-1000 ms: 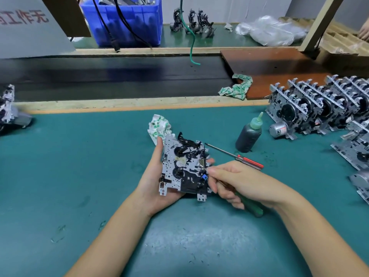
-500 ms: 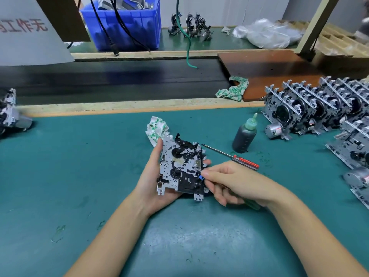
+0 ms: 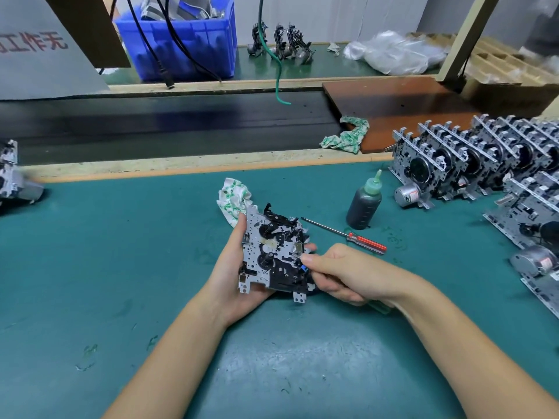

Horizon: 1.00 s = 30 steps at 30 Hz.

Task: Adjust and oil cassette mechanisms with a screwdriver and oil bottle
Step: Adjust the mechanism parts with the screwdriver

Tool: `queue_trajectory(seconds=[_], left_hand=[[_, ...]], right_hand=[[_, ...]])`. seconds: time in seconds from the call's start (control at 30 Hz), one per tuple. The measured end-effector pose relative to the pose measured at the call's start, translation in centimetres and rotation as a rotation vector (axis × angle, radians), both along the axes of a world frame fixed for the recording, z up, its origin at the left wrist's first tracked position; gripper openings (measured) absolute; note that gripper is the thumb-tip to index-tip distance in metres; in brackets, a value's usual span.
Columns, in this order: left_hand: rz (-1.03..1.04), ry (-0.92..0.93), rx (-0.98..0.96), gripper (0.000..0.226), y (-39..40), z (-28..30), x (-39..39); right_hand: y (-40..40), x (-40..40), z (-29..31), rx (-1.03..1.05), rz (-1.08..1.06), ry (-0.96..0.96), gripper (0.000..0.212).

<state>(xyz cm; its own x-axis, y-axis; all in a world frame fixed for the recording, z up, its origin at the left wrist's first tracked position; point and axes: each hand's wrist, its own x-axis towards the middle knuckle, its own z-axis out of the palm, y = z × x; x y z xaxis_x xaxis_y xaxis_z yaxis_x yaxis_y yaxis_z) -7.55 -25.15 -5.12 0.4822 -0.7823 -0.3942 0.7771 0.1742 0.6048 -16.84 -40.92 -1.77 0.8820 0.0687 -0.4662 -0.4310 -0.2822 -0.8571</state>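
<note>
Red Chinese characters "工作无" stand on the tilted grey sign board (image 3: 39,55), just left of the blue plastic crate (image 3: 184,43); the line is cut off at the frame edge. The red-and-white labels on the small silver motors (image 3: 408,193) are too small to read.

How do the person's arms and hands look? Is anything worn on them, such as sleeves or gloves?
Both forearms are bare as far as the picture shows, with no sleeves in view. The left hand and the right hand have no gloves. No ring, watch or bracelet is visible. The fingernails look short and unpainted.
</note>
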Motion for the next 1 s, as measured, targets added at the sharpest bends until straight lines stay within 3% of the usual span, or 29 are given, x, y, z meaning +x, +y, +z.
queue_trajectory(seconds=[0.67,0.9,1.0], left_hand=[[0.022,-0.092,0.051,0.071,-0.6,0.1,-0.3],[0.006,0.021,-0.019,0.076,0.0,0.1,0.1],[0.029,0.091,-0.104,0.08,0.2,0.5,0.0]], right_hand=[[-0.7,-0.2,-0.1,-0.059,0.085,0.039,0.061],[-0.4,-0.2,-0.8,-0.046,0.009,-0.043,0.064],[-1.0,0.0,-0.7,0.085,-0.091,-0.063,0.061]])
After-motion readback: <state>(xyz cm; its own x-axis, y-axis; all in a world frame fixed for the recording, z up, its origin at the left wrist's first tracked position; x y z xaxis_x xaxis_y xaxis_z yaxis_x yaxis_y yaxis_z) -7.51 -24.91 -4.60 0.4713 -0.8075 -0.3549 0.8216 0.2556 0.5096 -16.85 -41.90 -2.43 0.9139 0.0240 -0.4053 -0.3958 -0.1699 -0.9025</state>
